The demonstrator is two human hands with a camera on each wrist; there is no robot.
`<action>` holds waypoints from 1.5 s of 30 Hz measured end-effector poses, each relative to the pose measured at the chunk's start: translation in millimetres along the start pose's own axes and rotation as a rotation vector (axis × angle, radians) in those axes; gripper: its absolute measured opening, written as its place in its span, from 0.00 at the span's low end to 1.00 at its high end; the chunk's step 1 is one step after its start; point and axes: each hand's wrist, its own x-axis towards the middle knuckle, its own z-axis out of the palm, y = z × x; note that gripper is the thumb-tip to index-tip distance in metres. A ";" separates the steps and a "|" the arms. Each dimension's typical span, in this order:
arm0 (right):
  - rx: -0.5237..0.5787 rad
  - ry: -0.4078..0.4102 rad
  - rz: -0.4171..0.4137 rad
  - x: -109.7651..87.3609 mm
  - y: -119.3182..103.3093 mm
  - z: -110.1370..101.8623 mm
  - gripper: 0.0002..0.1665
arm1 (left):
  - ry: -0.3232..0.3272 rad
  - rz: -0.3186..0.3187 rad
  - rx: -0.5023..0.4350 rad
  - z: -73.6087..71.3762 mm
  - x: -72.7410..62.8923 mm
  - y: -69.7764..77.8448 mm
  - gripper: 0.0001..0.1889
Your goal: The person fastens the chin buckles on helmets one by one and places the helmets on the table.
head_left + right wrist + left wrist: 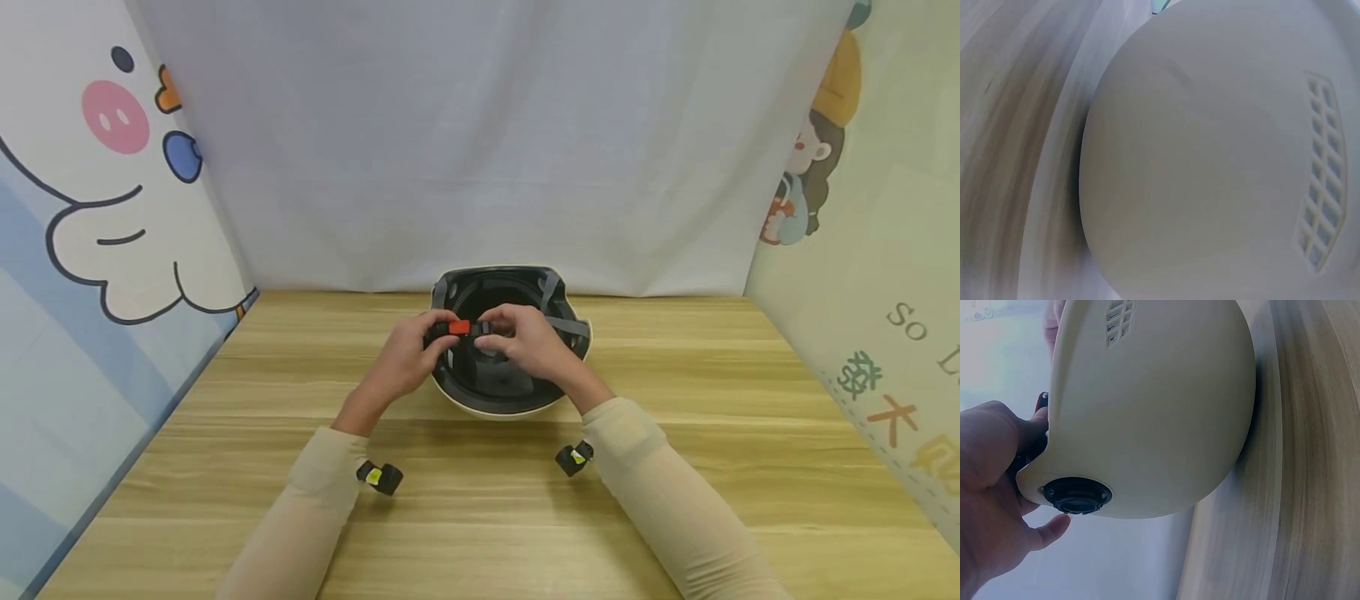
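A cream helmet [1160,412] lies upside down on the table, its black inside [495,379] facing up in the head view. Over its opening, the left hand [408,354] pinches the red-and-black buckle [459,327] of the chin strap between thumb and fingers. From the other side the right hand [528,342] pinches the black strap end [482,329] close against the buckle. Grey straps [567,326] run to the helmet's right rim. In the right wrist view only the helmet's outer shell [1197,156] shows, with the right hand out of sight.
The wood-grain table [225,467] spreads around the helmet. A white curtain [487,150] hangs behind it. Printed panels stand at the left [112,233] and right [862,275]. A small black camera [382,477] is strapped at each wrist.
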 end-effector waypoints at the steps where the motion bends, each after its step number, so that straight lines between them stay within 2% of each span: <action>1: -0.004 0.015 0.017 0.2 0.1 0.2 0.18 | 0.002 -0.001 0.000 0.1 -0.2 -0.2 0.15; 4: -0.019 0.048 0.044 0.8 0.6 0.0 0.18 | 0.010 -0.003 0.002 0.4 -0.9 -0.4 0.15; 16: -0.066 0.028 -0.020 -0.4 -1.1 -0.1 0.18 | -0.011 -0.031 0.026 -0.2 -2.2 -0.9 0.14; 32: 0.033 -0.009 0.050 2.3 -4.2 0.9 0.17 | -0.021 -0.033 -0.011 -2.1 -2.3 -1.3 0.14; 45: 0.037 -0.031 0.027 3.2 -6.3 6.5 0.17 | -0.041 -0.042 0.017 0.0 -0.6 2.6 0.14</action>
